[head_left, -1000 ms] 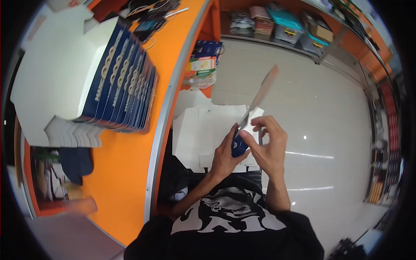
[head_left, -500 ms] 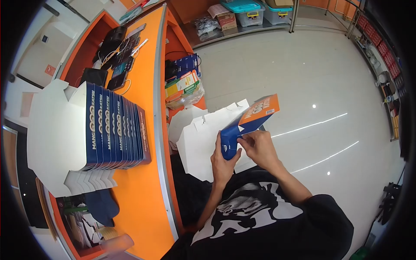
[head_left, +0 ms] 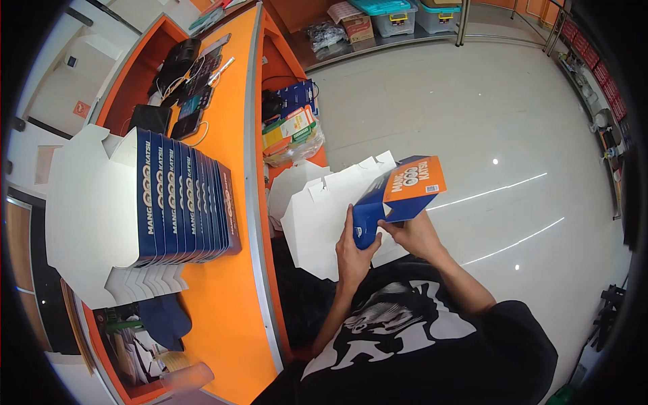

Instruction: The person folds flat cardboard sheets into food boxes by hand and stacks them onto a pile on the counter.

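Blue-and-orange carton (head_left: 414, 177) is held over white cardboard sheets (head_left: 316, 226), its length slanting forward and right from the left hand (head_left: 355, 260) clasping its blue end, while the right hand (head_left: 417, 237) thumbs its near edge, fingers hidden, grip impossible to tell.

It appears to be a takeaway food shop, seen from behind its orange counter (head_left: 219, 304), where nested cartons (head_left: 181, 202) printed KATSU stand at left with phones (head_left: 192, 111) farther along; lidded plastic bins (head_left: 395, 23) sit on a low far shelf (head_left: 368, 50), and red boxes (head_left: 595, 61) line the right.
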Motion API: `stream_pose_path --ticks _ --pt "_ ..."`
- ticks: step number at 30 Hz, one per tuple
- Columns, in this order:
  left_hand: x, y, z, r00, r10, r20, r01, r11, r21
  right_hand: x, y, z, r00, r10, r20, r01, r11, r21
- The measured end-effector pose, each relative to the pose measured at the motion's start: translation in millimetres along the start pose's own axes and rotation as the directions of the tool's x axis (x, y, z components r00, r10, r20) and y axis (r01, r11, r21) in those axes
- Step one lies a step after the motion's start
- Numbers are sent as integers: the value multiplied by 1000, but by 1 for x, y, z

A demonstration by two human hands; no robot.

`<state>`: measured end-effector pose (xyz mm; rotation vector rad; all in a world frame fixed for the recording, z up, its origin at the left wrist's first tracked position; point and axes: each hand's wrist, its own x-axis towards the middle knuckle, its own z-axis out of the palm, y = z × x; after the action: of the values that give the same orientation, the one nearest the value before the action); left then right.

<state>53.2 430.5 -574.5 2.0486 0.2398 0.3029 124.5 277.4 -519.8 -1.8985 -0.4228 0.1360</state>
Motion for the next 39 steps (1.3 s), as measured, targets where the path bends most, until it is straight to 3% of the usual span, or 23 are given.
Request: stream_pose_path --ticks 3,5,7,9,10,11,13,14,15,17,19,21,24,25,28,29,30,31,33,34,35,37,39 --pt "-2 0 0 1000 10 -13 -10 999 -31 -2 8 5 999 10 41 -8 999 -40" --pt "-3 4 -2 1000 -3 -22 2 999 -53 -2 8 11 979 141 145 -160 979 128" --pt "-4 9 -7 994 -107 21 109 986 -125 -3 16 22 931 251 265 -267 963 25" --pt "-3 -4 -9 1000 -15 10 15 996 -84 -6 27 37 989 -121 79 128 988 -82" --pt "-3 -12 -10 997 72 7 -72 996 -43 -7 35 44 983 -155 94 164 981 -104" --pt "-5 -17 -11 997 71 9 -71 997 -41 -6 33 45 984 -153 94 162 981 -102" --pt "-8 -29 -15 998 -48 42 58 952 -301 -1 27 46 969 -16 248 -6 996 86" --pt "-9 -45 -13 1000 -5 -12 1 942 -336 4 28 44 975 -143 171 95 961 260" --pt "-9 -43 -18 975 -219 25 206 863 -461 15 29 29 933 -62 355 -25 972 233" --pt "-12 -69 -26 874 -475 107 404 586 -702 18 51 19 992 53 119 -62 995 73" --pt "-18 -100 -32 864 -494 95 387 533 -752 20 65 5 984 113 -137 -105 992 64" --pt "-22 -109 -39 864 -483 145 399 481 -781 23 82 -3 971 136 -195 -145 989 -33" --pt "-21 -113 -49 872 -430 232 428 444 -787 27 104 0 971 -76 -225 47 990 -131" --pt "-20 -123 -50 870 -431 239 436 447 -781 29 108 -1 970 -69 -231 40 991 -127" --pt "-20 -140 -52 831 -510 222 517 563 -645 36 115 0 992 127 23 -126 992 -18" --pt "-17 -117 -53 841 -540 31 523 797 -303 39 120 2 992 120 43 -116 989 -97" --pt "-16 -94 -53 864 -482 -149 498 861 105 40 124 3 991 116 63 -103 979 -177" --pt "-19 -78 -53 864 -482 -145 498 860 110 40 125 3 991 121 59 -110 979 -174" --pt "-29 -47 -51 934 -92 -345 288 765 576 40 125 4 996 80 -38 -83 991 -101" --pt "-29 -31 -43 944 -48 -326 190 887 421 39 125 6 996 88 -30 -91 991 -98" --pt "-28 -26 -32 964 -154 -215 200 956 213 38 126 7 998 30 -49 -33 996 -80" --pt "-19 -23 -2 984 -165 66 171 980 -100 38 122 10 998 -33 -56 30 998 -56" --pt "-16 -29 30 989 -74 131 85 994 -76 34 113 11 996 -70 -50 62 986 -156"
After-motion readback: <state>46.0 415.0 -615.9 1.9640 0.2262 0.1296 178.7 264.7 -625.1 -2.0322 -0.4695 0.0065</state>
